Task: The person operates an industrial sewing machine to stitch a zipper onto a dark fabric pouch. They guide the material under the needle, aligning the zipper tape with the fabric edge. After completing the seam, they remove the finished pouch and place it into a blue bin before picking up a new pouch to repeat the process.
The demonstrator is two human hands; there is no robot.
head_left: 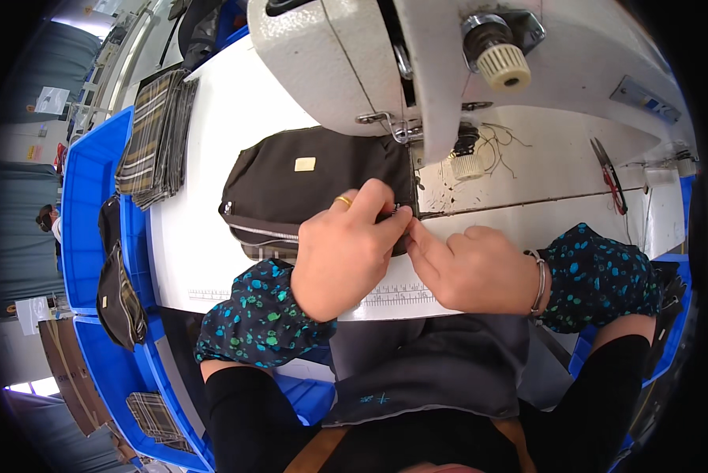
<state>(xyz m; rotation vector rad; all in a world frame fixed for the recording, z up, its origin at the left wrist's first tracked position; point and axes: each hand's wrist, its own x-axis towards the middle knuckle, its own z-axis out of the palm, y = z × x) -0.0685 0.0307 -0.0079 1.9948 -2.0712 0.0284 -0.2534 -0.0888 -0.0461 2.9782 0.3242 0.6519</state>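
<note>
A dark fabric pouch (271,169) with a small cream label lies flat on the white sewing table, its right edge beside the sewing machine's needle area. A silver zipper (263,232) runs along its near side. My left hand (344,246) rests over the zipper's right part, thumb and forefinger pinched at the pouch's near right corner. At that same corner my right hand (480,268) is closed, its fingertips meeting the left thumb. The bit of edge between the fingertips is mostly hidden. The sewing machine (354,63) stands just beyond my hands.
Scissors (608,175) and loose thread ends (502,143) lie on the right of the table. A printed ruler strip (397,295) follows the near edge. Stacked plaid pieces (155,134) sit at the left, above blue bins (93,181); another dark pouch (119,292) hangs over a bin.
</note>
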